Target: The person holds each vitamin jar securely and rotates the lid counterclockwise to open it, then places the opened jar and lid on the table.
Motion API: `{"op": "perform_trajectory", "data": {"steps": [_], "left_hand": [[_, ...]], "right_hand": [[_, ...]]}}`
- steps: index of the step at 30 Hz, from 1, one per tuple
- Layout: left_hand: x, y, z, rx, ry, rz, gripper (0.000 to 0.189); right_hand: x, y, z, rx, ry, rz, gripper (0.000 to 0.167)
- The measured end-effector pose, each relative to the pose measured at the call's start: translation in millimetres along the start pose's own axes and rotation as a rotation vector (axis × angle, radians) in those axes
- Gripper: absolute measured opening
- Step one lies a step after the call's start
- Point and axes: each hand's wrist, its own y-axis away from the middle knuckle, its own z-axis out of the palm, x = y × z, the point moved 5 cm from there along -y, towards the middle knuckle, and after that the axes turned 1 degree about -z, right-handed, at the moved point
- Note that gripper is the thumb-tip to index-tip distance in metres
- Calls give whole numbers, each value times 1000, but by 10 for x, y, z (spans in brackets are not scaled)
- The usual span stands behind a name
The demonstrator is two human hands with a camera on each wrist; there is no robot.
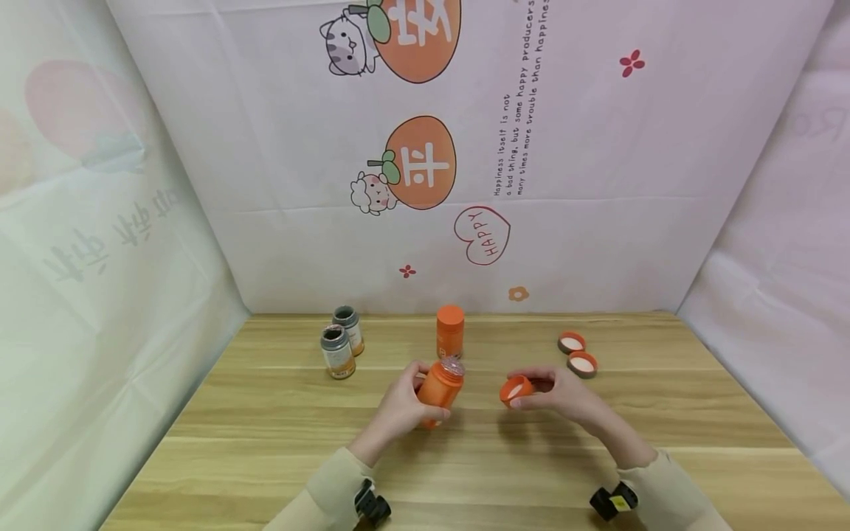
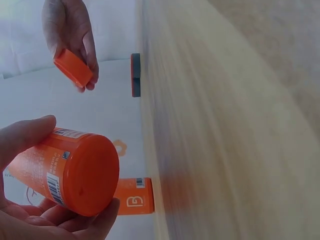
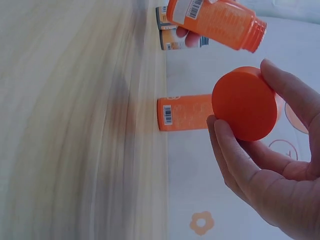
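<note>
My left hand [image 1: 405, 402] grips an orange bottle [image 1: 440, 387] around its body, tilted with its neck up to the right. Crinkled silvery film [image 1: 454, 365] shows at the bottle's mouth. In the left wrist view the bottle's round base [image 2: 92, 175] faces the camera, held above the table. My right hand [image 1: 558, 394] pinches an orange screw cap [image 1: 515, 391] by its rim, apart from the bottle. The cap's white-lined inside faces up in the head view; its flat top [image 3: 245, 104] fills the right wrist view. A second orange bottle [image 1: 450, 332], capped, stands upright behind.
Two grey bottles [image 1: 339, 354] without caps stand at the back left. Two grey-and-orange caps [image 1: 582, 363] lie with their white liners up at the back right. The wooden table [image 1: 279, 442] meets a printed white cloth [image 1: 584, 221] at its back and sides.
</note>
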Motion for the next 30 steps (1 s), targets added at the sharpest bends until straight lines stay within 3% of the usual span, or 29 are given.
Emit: {"op": "perform_trajectory", "data": {"steps": [14, 30], "left_hand": [[-56, 17, -137, 56, -52, -15, 58], [-114, 33, -268, 106, -99, -30, 61]], "right_hand": [[76, 91, -141, 61, 30, 49, 59], [174, 162, -227, 87, 70, 17, 57]]}}
